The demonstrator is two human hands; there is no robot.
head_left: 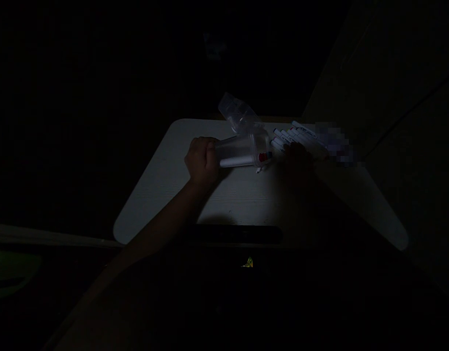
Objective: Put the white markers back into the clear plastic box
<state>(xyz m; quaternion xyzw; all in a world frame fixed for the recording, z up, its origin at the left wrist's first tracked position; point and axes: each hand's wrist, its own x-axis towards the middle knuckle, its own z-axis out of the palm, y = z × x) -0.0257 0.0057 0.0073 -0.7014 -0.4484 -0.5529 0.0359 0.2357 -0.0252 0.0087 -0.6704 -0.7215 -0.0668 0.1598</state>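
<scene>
Left grip clenched on one end of a clear box, tipped on its side just right of it, mouth away from the grip. Capped markers inside, caps at the mouth. Clear lid open beyond. Right grip shadowed beside loose markers; can't tell if grasping any. Pale bench below both.

The tabletop is finely grained in pale grey; the markers are coloured white (red and dark ends are seen).
</scene>
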